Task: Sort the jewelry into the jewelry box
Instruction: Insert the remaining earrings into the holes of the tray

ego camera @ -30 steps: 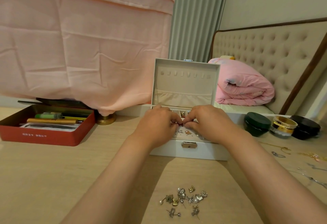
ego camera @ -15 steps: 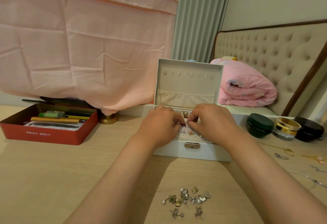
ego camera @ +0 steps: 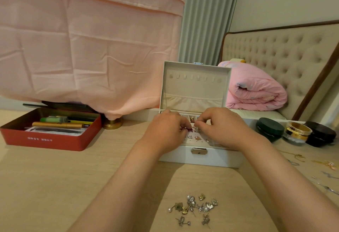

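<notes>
Little moved: both hands' (ego camera: 166, 130) (ego camera: 222, 128) grips still pinched on a tiny earring (ego camera: 191, 129) over jewelry box (ego camera: 201, 156); red tin's (ego camera: 45, 142) lettering unreadable.

Left hand (ego camera: 166, 130) and right hand (ego camera: 222, 128) meet, fingertips seemingly pinched.

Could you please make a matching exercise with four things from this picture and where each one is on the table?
Things:
1. red tin
2. jewelry box
3. pile of loose earrings
4. dark green jar

Places:
A. nearest the camera, between the forearms
B. far left, with pens inside
C. in the middle, lid open, under both hands
D. right of the box, beside a gold-banded jar

Pairs: 1-B, 2-C, 3-A, 4-D
</notes>
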